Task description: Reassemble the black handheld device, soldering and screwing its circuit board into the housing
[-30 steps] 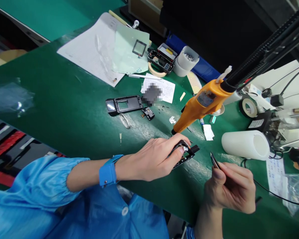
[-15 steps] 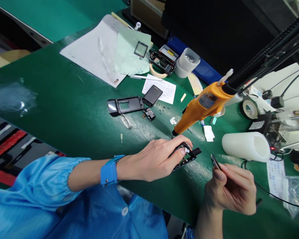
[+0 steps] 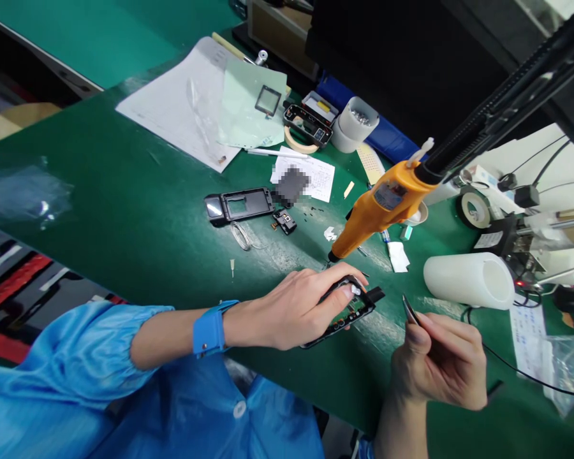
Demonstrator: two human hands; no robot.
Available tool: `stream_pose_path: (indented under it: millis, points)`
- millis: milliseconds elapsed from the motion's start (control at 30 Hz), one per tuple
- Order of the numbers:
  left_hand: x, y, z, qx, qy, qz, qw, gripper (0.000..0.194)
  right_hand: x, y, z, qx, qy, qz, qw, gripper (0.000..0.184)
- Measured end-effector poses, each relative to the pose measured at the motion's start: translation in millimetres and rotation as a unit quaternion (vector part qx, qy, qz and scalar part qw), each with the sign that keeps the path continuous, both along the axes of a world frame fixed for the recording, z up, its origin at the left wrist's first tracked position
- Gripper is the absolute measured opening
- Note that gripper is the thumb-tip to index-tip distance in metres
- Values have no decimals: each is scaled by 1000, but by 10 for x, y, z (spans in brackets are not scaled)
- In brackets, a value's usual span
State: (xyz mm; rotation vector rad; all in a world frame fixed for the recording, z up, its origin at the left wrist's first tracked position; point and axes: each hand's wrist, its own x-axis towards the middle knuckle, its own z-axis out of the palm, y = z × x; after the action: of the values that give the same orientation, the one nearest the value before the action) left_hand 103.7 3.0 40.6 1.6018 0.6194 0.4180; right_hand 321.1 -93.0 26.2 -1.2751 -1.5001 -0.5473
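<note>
My left hand [image 3: 301, 309] is closed around a black device housing [image 3: 354, 315] with a circuit board inside, held tilted above the table. The thumb lies on its inner side beside a small white part [image 3: 355, 289]. In my right hand [image 3: 442, 357] a pair of dark tweezers [image 3: 410, 311] is pinched, tips pointing up and apart from the housing. Just beyond my left hand hangs an orange electric screwdriver [image 3: 377, 207], tip down. Farther left lie a black device shell [image 3: 242, 204] and a small black module [image 3: 285, 220].
A white cylinder [image 3: 463, 279] lies on its side at the right, near a roll of tape [image 3: 475, 209]. At the back stand a white cup of small metal parts [image 3: 358, 121] and another black housing [image 3: 309, 124]. Papers [image 3: 172, 102] cover the far left of the green table [image 3: 124, 210].
The housing in my left hand has turned slightly, so more of its lower edge shows. My right hand holds the tweezers in nearly the same place. The view has shifted a little.
</note>
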Motion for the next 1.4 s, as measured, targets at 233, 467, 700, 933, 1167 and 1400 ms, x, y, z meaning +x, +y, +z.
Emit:
stream_pose_path:
  millis: [233,467,700,933,1167,1400]
  points:
    - [-3,-8,-11,-77,-39,-10,996,35,8,-12,-10,-2,1,5,1000,14]
    - [3,4,-21,-161,-69,-26,984,38,-31,4,-11,-20,28,-2,999,13]
    - [-12,15,27,-159,-48,-31,986,38,-16,25,7,-64,58,-26,996,18]
    - [-13,-5,-4,-171,-62,-45,982,39,45,50,26,-105,57,-43,992,14]
    - [23,-27,-60,-222,-80,-30,971,33,60,24,25,-126,55,-38,990,12]
    - [57,-49,-96,-316,-110,-23,942,30,234,9,24,-307,64,-124,942,30]
